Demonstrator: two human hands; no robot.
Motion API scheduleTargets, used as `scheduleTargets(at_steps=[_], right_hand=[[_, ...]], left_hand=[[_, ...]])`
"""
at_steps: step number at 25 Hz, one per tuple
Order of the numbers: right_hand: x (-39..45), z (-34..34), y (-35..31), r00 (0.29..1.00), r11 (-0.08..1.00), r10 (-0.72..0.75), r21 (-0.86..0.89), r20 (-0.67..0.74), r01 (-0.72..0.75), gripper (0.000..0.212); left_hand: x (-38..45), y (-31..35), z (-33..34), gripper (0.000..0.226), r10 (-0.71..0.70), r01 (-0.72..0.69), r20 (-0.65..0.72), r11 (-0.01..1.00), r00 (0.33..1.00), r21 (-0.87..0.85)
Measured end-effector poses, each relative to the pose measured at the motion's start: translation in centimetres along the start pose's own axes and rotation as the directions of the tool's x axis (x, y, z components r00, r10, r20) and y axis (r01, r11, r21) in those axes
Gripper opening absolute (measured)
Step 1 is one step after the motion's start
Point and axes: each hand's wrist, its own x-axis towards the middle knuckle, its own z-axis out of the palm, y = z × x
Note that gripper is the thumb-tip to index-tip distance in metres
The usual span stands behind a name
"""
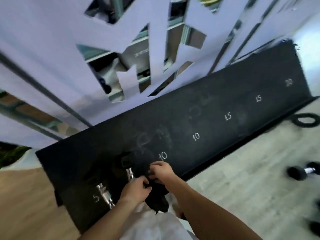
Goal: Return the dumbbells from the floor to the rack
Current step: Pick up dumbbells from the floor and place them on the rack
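A long black rack shelf (pixel 216 108) runs diagonally, chalked with weight numbers 5, 10, 15 and 20. Two black dumbbells with chrome handles lie at its near left end: one (pixel 103 191) by the "5" mark, the other (pixel 129 172) just right of it. My left hand (pixel 136 188) curls round the chrome handle of that second dumbbell. My right hand (pixel 160 171) holds its black head near the first "10" mark. Another black dumbbell (pixel 304 171) lies on the floor at the right edge.
A white wall panel with angular cut-outs (pixel 138 49) stands right behind the rack. A black ring-shaped object (pixel 305 119) lies on the grey floor by the rack's far end. Wooden flooring (pixel 22 196) lies to the left. The picture is motion-blurred.
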Motion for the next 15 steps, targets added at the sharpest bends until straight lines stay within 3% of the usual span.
scheduleTargets(at_steps=[3,7,11,15], right_hand=[[-2.7,-7.9,1.3,0.989,0.987,-0.015,0.159,-0.149,0.039,0.014],[-6.7,-19.1,7.9,0.96,0.904,0.026,0.417,-0.279,0.097,0.014],[-11.4,-28.9,20.2,0.932,0.747,0.121,0.65,-0.341,0.141,0.018],[-16.4,-37.6,33.2,0.876,0.551,0.247,0.804,-0.414,0.224,0.014]], left_hand=[[-0.5,5.6,0.3,0.021,0.118,-0.124,0.059,0.986,0.991,0.113],[-1.9,14.6,4.3,0.014,0.249,-0.292,0.195,0.925,0.949,0.241],[-5.5,24.0,14.2,0.008,0.297,-0.431,0.36,0.817,0.884,0.384],[-10.2,33.2,26.2,0.006,0.353,-0.603,0.522,0.659,0.776,0.45]])
